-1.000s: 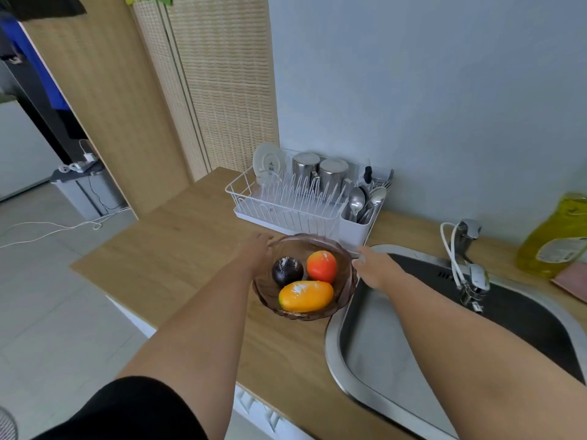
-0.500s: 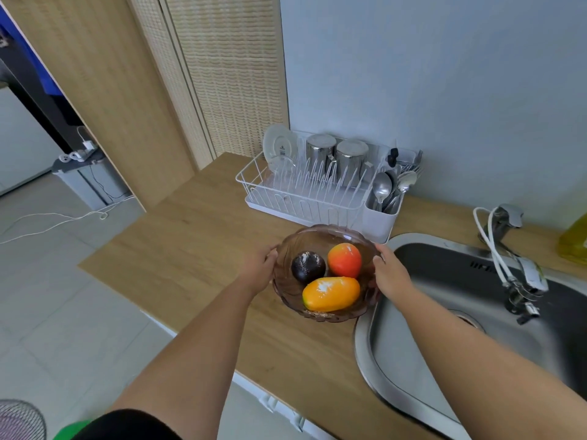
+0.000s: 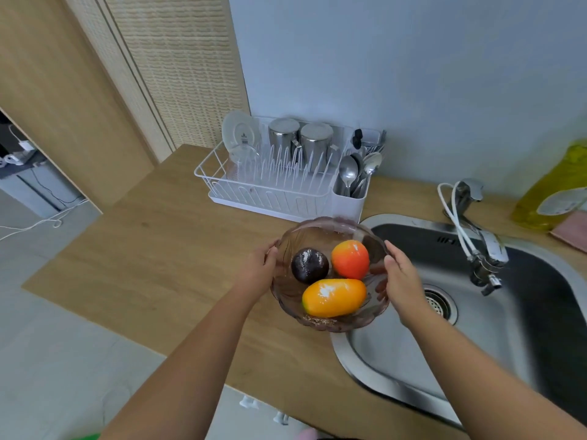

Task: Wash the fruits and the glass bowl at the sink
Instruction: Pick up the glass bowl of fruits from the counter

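The left hand (image 3: 259, 268) and the right hand (image 3: 401, 277) hold the glass bowl (image 3: 320, 230) by opposite sides of its rim, each grip grasping the bowl, fingers curled round the edge and partly showing through the tinted glass. The bowl sits over the border between the wooden worktop (image 3: 165, 249) and the left rim of the steel sink (image 3: 397, 354); whether it rests on that rim or is lifted just clear of it cannot be told. In the bowl lie three fruits, touching or nearly so: a dark plum (image 3: 309, 265) to the left, a red-orange peach (image 3: 350, 259) to the right of it, and a yellow mango (image 3: 334, 297) across the near side. The tap (image 3: 486, 249) stands at the far side of the sink, a white hose looped beside it, and the drain (image 3: 440, 303) shows in the basin just right of the right hand. Behind the bowl on the worktop is a white rack (image 3: 270, 192) with a plate (image 3: 240, 131), two steel cups (image 3: 300, 139) turned upside down, and spoons (image 3: 355, 173) upright in its end holder. A yellow bottle (image 3: 552, 188) stands at the far right, near the wall.
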`<state>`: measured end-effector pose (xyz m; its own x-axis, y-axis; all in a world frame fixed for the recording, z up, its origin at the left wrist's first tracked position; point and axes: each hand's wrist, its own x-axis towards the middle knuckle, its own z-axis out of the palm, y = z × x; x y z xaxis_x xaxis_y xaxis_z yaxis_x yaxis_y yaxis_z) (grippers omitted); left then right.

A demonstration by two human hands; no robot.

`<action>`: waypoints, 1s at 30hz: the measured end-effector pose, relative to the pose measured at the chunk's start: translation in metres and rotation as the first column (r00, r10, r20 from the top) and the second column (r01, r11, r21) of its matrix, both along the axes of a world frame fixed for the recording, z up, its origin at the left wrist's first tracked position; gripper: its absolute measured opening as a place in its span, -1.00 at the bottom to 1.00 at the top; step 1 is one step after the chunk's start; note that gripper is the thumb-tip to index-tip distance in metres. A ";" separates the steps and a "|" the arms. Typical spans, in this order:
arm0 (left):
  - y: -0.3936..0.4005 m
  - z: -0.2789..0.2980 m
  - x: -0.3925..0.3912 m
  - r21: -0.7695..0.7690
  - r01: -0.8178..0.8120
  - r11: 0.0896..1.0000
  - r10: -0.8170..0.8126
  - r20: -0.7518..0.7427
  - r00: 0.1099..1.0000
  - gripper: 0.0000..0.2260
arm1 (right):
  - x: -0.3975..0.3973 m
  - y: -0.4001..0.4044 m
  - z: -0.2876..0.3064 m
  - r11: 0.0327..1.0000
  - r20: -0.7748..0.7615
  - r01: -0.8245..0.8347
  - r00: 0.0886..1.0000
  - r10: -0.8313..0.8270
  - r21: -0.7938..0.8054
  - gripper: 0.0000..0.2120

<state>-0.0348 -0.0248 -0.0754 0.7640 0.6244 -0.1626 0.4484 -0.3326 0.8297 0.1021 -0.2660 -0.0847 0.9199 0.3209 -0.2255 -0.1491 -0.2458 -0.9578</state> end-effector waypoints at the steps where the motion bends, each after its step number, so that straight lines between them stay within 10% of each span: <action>1: -0.010 0.003 0.005 0.013 0.019 1.000 -0.019 -0.001 1.000 -0.66 | -0.001 -0.012 0.000 1.000 -0.014 0.028 1.000 -0.028 0.012 -0.61; 15: -0.132 -0.016 0.067 0.009 0.227 0.974 -0.227 -0.031 0.973 -0.68 | -0.002 -0.158 -0.019 0.938 -0.110 0.346 0.932 -0.344 -0.001 -0.73; 23: -0.179 -0.025 0.090 0.313 0.390 0.866 -0.330 -0.228 0.916 -0.63 | 0.025 -0.205 -0.041 0.952 -0.071 0.264 0.958 -0.277 -0.153 -0.67; 30: -0.199 -0.051 0.091 0.148 0.425 0.893 -0.333 -0.418 0.845 -0.57 | 0.040 -0.214 -0.070 0.951 -0.172 0.142 0.966 -0.194 -0.274 -0.76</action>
<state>0.0560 -0.2239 -0.1261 0.8584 0.3521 -0.3731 0.5065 -0.6975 0.5069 0.1419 -0.4802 -0.1547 0.8850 0.0727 -0.4600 -0.3868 -0.4351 -0.8130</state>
